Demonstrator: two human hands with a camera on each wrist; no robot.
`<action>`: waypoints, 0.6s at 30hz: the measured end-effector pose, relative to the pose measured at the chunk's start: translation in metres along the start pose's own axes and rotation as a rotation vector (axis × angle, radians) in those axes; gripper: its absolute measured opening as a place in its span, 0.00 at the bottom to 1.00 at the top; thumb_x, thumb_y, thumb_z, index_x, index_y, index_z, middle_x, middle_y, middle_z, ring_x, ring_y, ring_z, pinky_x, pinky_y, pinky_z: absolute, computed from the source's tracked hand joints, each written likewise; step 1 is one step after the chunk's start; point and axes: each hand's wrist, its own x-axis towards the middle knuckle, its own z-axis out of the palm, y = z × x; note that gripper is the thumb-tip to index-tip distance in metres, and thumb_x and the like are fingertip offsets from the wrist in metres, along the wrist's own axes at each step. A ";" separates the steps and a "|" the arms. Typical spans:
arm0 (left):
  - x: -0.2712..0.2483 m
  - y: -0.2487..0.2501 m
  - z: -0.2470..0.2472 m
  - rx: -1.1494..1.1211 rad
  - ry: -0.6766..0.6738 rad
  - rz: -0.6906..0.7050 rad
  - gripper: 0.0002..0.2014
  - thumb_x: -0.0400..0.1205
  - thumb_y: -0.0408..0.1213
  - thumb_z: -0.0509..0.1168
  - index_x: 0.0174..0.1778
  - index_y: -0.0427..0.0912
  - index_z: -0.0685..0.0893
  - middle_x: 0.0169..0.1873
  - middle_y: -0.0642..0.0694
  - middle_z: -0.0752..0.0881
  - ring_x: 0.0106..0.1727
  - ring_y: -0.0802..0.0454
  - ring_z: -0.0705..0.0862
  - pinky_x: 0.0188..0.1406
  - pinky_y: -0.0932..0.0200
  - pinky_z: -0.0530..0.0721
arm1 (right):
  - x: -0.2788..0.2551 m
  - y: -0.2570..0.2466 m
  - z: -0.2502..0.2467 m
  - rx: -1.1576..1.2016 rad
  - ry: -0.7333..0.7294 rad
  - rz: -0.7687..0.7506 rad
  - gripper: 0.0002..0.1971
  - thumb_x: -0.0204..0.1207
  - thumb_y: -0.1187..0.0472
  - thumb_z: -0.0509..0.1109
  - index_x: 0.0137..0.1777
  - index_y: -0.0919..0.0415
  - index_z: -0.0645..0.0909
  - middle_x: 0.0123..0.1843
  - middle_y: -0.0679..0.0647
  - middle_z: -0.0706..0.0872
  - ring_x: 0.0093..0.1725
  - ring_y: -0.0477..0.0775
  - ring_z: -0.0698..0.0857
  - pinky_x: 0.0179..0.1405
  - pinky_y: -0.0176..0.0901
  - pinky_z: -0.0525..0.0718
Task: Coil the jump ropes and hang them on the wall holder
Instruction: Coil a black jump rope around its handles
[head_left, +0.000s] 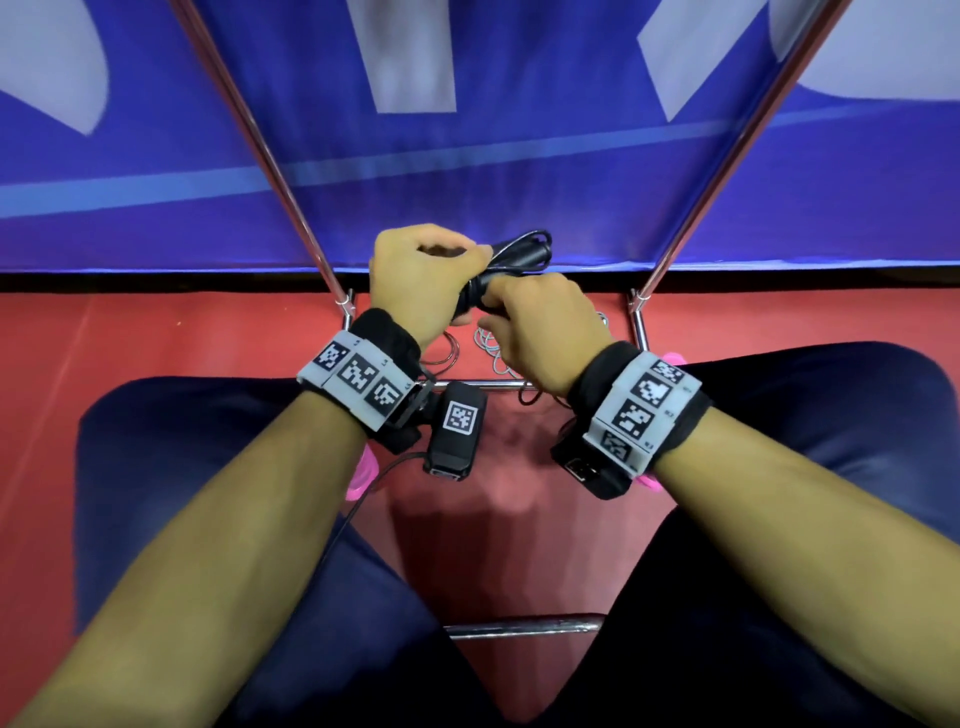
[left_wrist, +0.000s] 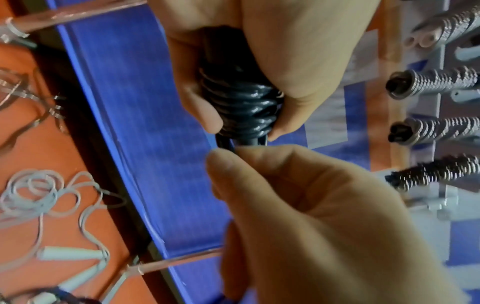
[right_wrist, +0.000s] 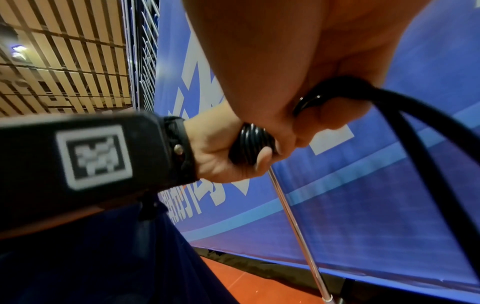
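Above the red floor (head_left: 156, 364), in front of a blue banner (head_left: 519, 156), both hands work on a black jump rope (left_wrist: 241, 102). The left hand (head_left: 415, 275) is closed around the bundle, where the cord is wound in tight turns. The right hand (head_left: 540, 327) is just beside it and pinches a free loop of the same cord. A white jump rope (left_wrist: 39, 197) lies loose on the floor with its handles, near a metal frame (head_left: 291, 171).
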 end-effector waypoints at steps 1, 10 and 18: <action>0.001 -0.001 -0.003 0.060 -0.001 0.041 0.07 0.75 0.37 0.80 0.38 0.37 0.92 0.32 0.39 0.89 0.26 0.36 0.87 0.22 0.54 0.85 | 0.000 0.002 -0.003 -0.001 -0.003 -0.007 0.07 0.80 0.56 0.69 0.51 0.59 0.80 0.49 0.61 0.88 0.50 0.71 0.84 0.42 0.55 0.80; -0.001 -0.010 -0.016 0.656 -0.262 0.198 0.16 0.82 0.48 0.72 0.34 0.41 0.91 0.25 0.45 0.85 0.31 0.41 0.83 0.40 0.55 0.81 | -0.002 0.014 -0.013 0.057 -0.249 -0.117 0.08 0.74 0.59 0.74 0.40 0.50 0.76 0.39 0.55 0.87 0.41 0.64 0.83 0.41 0.59 0.84; -0.013 0.000 -0.022 0.345 -0.645 0.070 0.24 0.83 0.58 0.68 0.36 0.38 0.91 0.26 0.30 0.84 0.17 0.43 0.80 0.15 0.58 0.78 | -0.008 0.034 -0.043 0.225 -0.093 -0.055 0.23 0.55 0.40 0.87 0.32 0.56 0.81 0.28 0.44 0.83 0.32 0.51 0.80 0.38 0.48 0.82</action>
